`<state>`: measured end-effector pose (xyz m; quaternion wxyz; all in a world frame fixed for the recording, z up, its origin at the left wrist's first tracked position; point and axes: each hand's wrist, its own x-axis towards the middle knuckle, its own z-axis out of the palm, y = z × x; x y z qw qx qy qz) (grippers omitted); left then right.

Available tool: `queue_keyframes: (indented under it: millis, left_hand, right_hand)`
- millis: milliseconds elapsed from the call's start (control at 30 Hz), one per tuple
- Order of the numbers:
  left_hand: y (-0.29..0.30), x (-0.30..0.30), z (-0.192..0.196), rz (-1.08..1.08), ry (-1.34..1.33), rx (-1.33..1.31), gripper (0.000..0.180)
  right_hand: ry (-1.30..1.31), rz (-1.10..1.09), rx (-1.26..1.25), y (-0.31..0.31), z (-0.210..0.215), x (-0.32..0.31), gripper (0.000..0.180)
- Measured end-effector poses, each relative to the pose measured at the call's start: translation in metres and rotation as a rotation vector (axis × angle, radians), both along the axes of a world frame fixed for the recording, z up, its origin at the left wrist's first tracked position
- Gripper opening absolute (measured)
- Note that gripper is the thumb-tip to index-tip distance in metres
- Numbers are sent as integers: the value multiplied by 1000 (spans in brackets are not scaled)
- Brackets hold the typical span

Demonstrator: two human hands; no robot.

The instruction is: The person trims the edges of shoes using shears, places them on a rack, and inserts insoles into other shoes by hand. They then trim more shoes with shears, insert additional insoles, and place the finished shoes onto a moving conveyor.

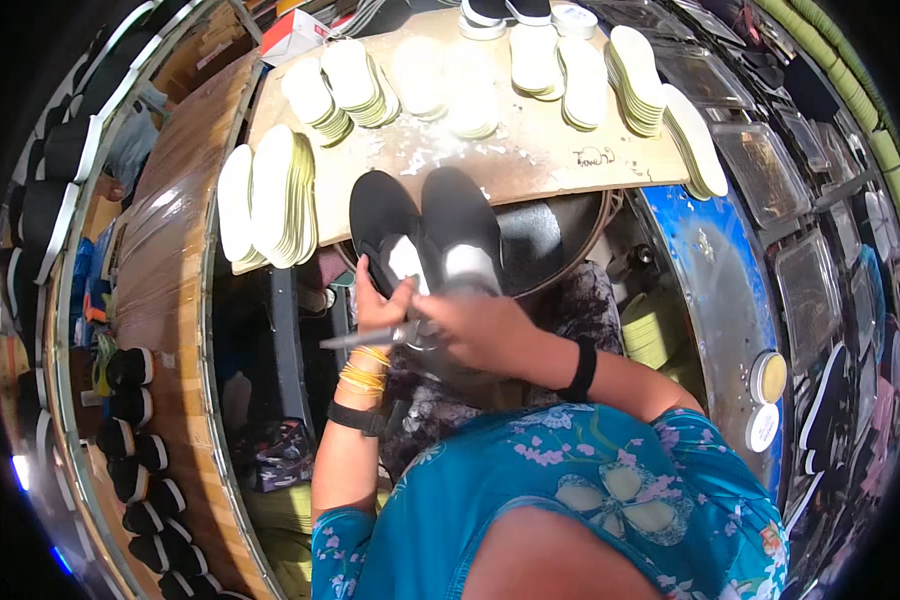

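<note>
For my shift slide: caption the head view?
Both hands hold scissors at two black shoes beside stacked insoles.

Two black cloth shoe uppers with white lining showing at the openings. Left upper (385, 232): toe pointing away, heel end gripped in left hand (382, 305), thumb against the lining. Right upper (460, 225): side by side with the first and touching it, heel end just above right hand (480, 330). Scissors (375, 337): metal, blades blurred, held in right hand, tips jutting leftward past left hand, just below the uppers' heel ends.
</note>
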<state>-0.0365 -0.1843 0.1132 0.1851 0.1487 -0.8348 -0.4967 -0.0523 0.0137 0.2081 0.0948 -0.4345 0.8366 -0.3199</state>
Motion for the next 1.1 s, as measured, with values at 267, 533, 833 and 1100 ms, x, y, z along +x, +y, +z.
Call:
queue_keyframes:
  millis: [267,533,833,1100]
  left_hand:
    - [-15,-3,69,-87,-216,-484,45]
    - [44,-45,55,-129,-436,-803,42]
    - [-49,31,79,-323,-193,237,28]
    - [-41,47,137,-656,-169,-386,33]
  right_hand:
    - [-226,-569,-470,75,-21,-40,59]
    - [-895,-586,-626,96,-35,-42,51]
    - [-641,-295,-530,125,-44,-58,50]
    - [-61,-91,-278,93,2,-71,68]
